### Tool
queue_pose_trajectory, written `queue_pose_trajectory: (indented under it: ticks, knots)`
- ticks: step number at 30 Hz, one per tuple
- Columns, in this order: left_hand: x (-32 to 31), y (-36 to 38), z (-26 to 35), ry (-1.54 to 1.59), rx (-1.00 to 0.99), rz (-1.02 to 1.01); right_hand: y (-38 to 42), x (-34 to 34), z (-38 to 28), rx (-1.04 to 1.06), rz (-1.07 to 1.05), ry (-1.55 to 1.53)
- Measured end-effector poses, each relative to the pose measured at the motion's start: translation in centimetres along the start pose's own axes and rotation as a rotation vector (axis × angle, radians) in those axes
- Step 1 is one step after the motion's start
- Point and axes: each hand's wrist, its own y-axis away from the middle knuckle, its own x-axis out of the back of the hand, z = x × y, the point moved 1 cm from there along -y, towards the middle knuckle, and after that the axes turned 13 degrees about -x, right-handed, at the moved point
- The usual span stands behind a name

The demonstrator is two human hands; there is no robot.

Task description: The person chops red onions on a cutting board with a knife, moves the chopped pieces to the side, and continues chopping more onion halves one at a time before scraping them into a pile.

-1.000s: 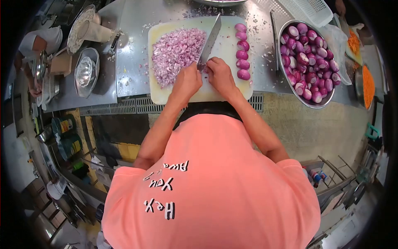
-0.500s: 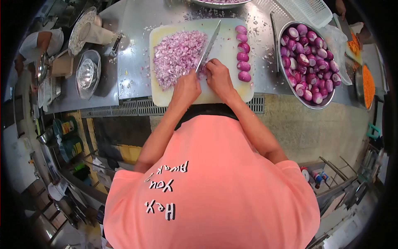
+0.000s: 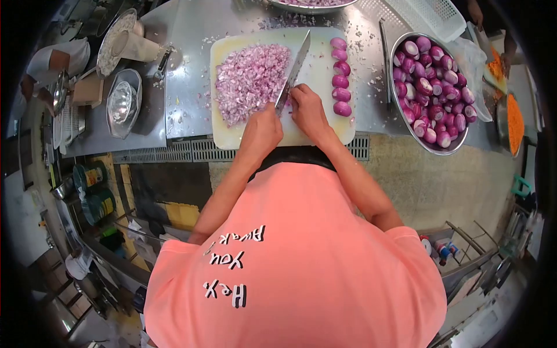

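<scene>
Steel knife (image 3: 295, 68), head view: held by the left hand (image 3: 264, 129), fingers wrapped around the handle end, blade angled over the white chopping board (image 3: 320, 58) with its tip pointing away from the person. Right hand (image 3: 309, 110): fingers bent and drawn close together just beside the blade; whether they grip a piece cannot be told, as the hand hides what is beneath. Chopped onion heap (image 3: 250, 81): on the board, to the left of the knife.

Practice, in this inspector's judgement: the step appears to be cutting onion by hand. Guiding fingertips should be tucked behind the knuckles, the cut face set flat on the board, and strokes kept short and even. Fingertips this near the edge present a cut hazard.

Count: knife, one; board, one; heap, one; row of onions (image 3: 340, 81) along the board's right side, six. Metal bowl (image 3: 447, 152) of whole onions, one, to the right of the board; its contents overlap too much for an exact count. Bowl of chopped onion (image 3: 316, 10) at the top edge, one, partly out of view.
</scene>
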Motion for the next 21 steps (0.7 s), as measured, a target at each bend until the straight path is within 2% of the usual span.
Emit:
queue_pose_trajectory:
  ticks: [2, 6, 8, 9, 12, 14, 17, 19, 21]
  knots:
    - [-1.2, -0.4, -1.1, -0.022, -0.02, -0.037, 0.1, 0.0, 0.0, 0.021, -0.011, -0.008]
    - [1.2, -0.7, 0.3, 0.034, 0.033, -0.056, -0.3, 0.2, -0.2, 0.024, 0.007, -0.012]
    - [-0.4, 0.2, -0.4, -0.008, -0.058, 0.023, -0.1, 0.0, 0.3, 0.0, 0.004, -0.016]
    - [-0.7, -0.4, -0.4, -0.034, -0.015, -0.038, 0.2, 0.1, 0.3, -0.009, -0.002, -0.014]
    - [1.0, -1.2, -0.6, 0.05, 0.044, -0.043, -0.1, 0.5, 0.1, 0.056, -0.022, -0.025]
    - [1.1, -0.1, -0.8, 0.008, 0.014, -0.03, -0.2, 0.6, 0.1, 0.146, 0.046, -0.015]
    - [-0.3, 0.8, -1.6, -0.027, 0.072, -0.045, 0.0, 0.4, 0.5, 0.097, -0.042, 0.044]
    - [-0.1, -0.1, -1.7, -0.013, 0.013, 0.026, 0.3, 0.3, 0.3, 0.081, -0.047, 0.074]
    - [0.9, 0.5, -0.8, 0.003, 0.042, -0.001, 0.2, 0.3, 0.0, 0.073, -0.04, 0.101]
